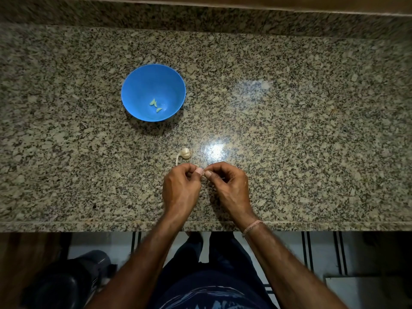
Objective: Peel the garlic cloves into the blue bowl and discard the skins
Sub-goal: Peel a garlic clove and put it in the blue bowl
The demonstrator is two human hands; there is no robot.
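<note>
Both hands are over the near part of the granite countertop (289,130), close to its front edge. Left hand (181,186) and right hand (230,186) meet fingertip to fingertip, fingers curled. Thumb and forefinger of each are pinched on one small garlic clove (203,175). The clove is almost fully hidden by the fingertips, only a pale sliver shows between the two thumbnails. Cannot tell how much skin is on it. A thin wisp sits just under the pinch, too small to identify

Garlic bulb (185,153) lies on the counter just beyond the left hand, not touching it, dry stem curling back toward the knuckles. Blue bowl (133,85) stands upright further back and to the left, well apart from hands and bulb. Two peeled cloves (153,102) lie in the bowl's bottom, close together, pale greenish under the blue cast

Thread band (253,227) on the right wrist. Glare spot (215,150) on the counter just right of the bulb. Below the counter edge: tiled floor (323,253), the person's dark clothing (211,275), and a dark rounded object (66,284) at lower left, cannot tell what it is
</note>
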